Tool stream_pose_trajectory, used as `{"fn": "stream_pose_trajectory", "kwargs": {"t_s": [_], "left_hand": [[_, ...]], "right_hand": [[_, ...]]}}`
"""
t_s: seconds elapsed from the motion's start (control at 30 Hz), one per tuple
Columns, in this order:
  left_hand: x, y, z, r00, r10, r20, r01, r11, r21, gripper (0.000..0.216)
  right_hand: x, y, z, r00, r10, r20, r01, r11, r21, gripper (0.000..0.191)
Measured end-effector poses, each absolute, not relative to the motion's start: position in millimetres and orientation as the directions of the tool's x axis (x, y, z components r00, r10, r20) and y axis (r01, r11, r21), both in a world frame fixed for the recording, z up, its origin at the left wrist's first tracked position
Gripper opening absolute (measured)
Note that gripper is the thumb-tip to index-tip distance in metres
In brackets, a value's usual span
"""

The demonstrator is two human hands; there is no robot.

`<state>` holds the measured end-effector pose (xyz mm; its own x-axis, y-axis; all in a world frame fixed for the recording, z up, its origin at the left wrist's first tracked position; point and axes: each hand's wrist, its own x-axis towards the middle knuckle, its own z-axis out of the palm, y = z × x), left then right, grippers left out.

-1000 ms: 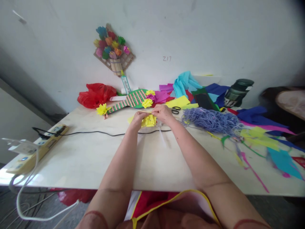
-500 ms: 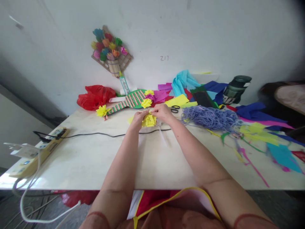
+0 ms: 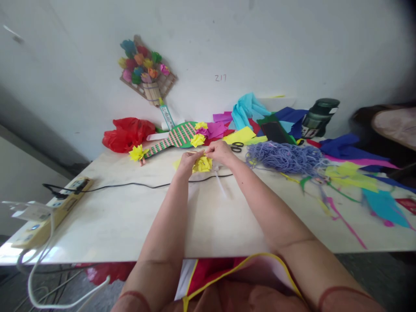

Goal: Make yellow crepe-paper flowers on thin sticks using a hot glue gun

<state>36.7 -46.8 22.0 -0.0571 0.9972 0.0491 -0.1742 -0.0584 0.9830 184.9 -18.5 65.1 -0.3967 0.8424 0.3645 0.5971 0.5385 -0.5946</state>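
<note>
Both hands meet over the far middle of the pale table (image 3: 130,216). My left hand (image 3: 186,162) and my right hand (image 3: 221,152) are closed, pinching a crumpled yellow paper flower (image 3: 202,164) between them. A thin stick or strip runs between the fingertips above the flower. Just behind lies a green and pink striped paper craft (image 3: 177,136) with yellow and magenta paper flowers on it.
Black scissors (image 3: 236,147) lie right of my hands, beside a heap of purple string (image 3: 286,158). Coloured paper sheets and scraps cover the right side. A red plastic bag (image 3: 127,132), a power strip (image 3: 48,212) with a black cable, and a dark jar (image 3: 320,115) stand around.
My hands have stayed on the yellow flower, shifting only slightly. The view has drifted a little.
</note>
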Motion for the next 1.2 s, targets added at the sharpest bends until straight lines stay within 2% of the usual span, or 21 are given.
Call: {"fn": "stream_pose_trajectory", "kwargs": {"t_s": [0.33, 0.77, 1.0, 1.2], "left_hand": [[38.6, -51.0, 28.7, -0.088, 0.994, 0.059, -0.207, -0.076, 0.975, 0.024], [33.8, -46.4, 23.1, -0.072, 0.994, 0.083, -0.226, -0.098, 0.969, 0.021], [35.5, -47.5, 25.2, -0.079, 0.994, 0.074, -0.235, -0.091, 0.968, 0.019], [35.8, -48.1, 25.5, -0.077, 0.996, 0.048, -0.212, -0.064, 0.975, 0.019]], "right_hand": [[183.8, -16.8, 59.9, -0.412, 0.869, 0.275, 0.466, 0.461, -0.755, 0.012], [185.1, -13.5, 55.7, -0.479, 0.811, 0.335, 0.387, 0.538, -0.748, 0.013], [187.7, -12.8, 56.6, -0.525, 0.778, 0.346, 0.402, 0.585, -0.704, 0.017], [186.1, -12.5, 58.7, -0.534, 0.759, 0.374, 0.542, 0.646, -0.537, 0.017]]}}
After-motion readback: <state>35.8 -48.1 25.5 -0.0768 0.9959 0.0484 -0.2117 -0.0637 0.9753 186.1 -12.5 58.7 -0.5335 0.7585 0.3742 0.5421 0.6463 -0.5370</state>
